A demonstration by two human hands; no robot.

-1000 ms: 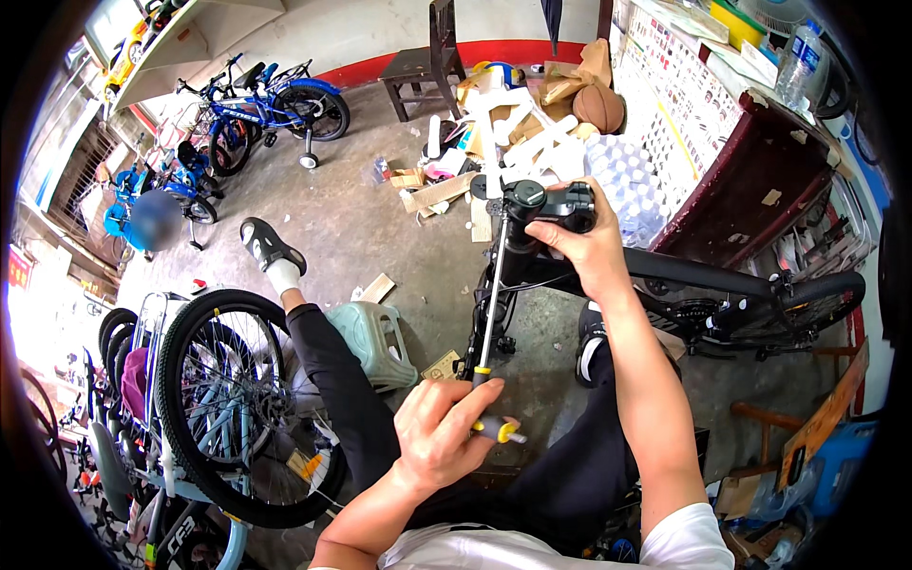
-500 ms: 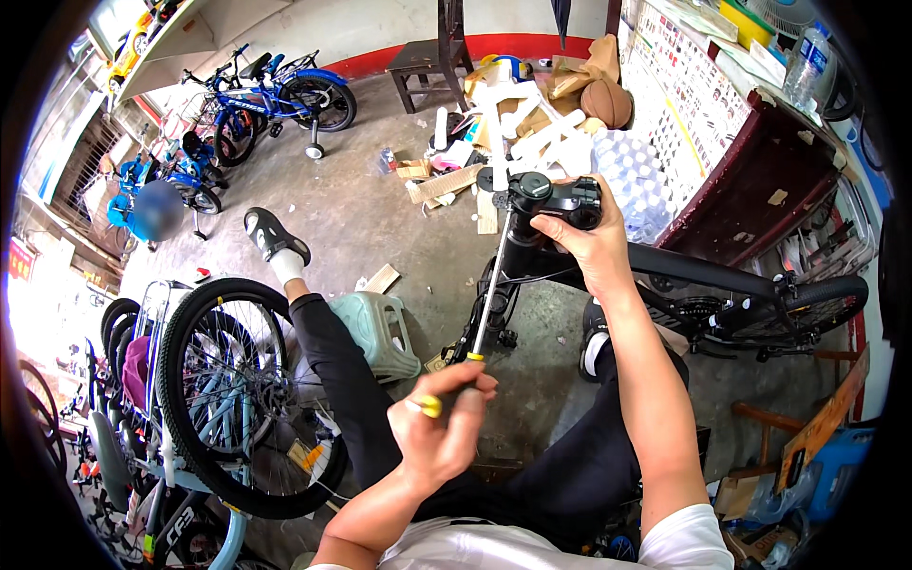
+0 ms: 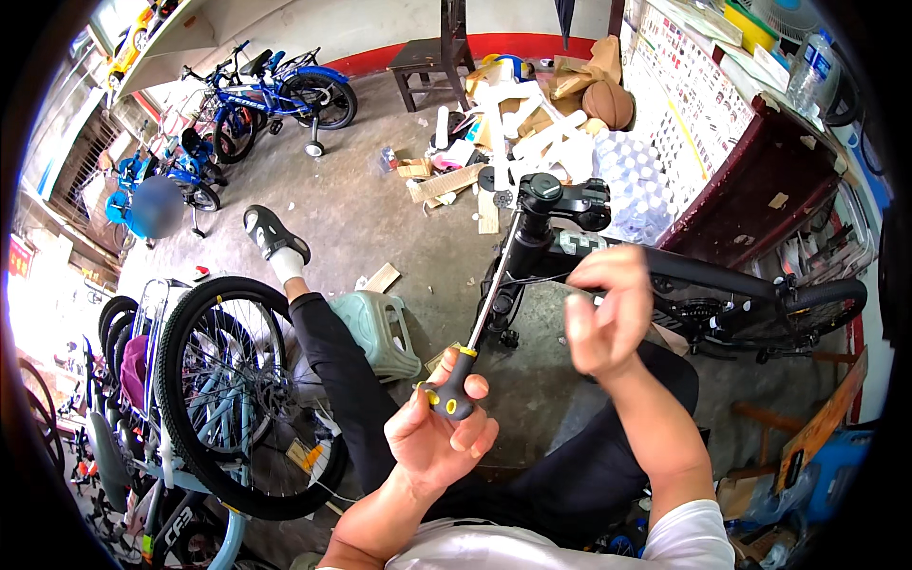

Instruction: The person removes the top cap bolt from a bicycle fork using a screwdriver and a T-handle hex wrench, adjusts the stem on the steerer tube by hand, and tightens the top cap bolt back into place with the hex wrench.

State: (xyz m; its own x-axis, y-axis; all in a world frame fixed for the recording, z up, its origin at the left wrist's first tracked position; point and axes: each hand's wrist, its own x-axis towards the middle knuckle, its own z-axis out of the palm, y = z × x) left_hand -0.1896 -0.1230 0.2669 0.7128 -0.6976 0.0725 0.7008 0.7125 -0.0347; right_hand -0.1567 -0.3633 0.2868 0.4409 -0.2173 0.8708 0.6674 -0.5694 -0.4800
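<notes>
A black bicycle (image 3: 741, 280) stands in front of me, its stem (image 3: 570, 204) uppermost. My left hand (image 3: 432, 437) grips a screwdriver (image 3: 456, 385) by its dark, yellow-marked handle; its long metal shaft slants up to the bolt area at the front of the stem's steerer. My right hand (image 3: 608, 313), slightly blurred, hangs below the stem in front of the frame tube, off the bicycle or only overlapping it in view, with curled, separated fingers and nothing visible in them.
A loose-looking large wheel (image 3: 171, 389) and pale plastic stool (image 3: 399, 342) are at left, with small blue bicycles (image 3: 285, 95) behind. A wooden chair (image 3: 418, 57), cardboard scraps (image 3: 446, 180) and basketball (image 3: 608, 103) are at back; a maroon cabinet (image 3: 731, 209) is right.
My right hand has let go of the stem and dropped down toward me. My left hand has turned palm upward around the screwdriver handle, which now shows more fully.
</notes>
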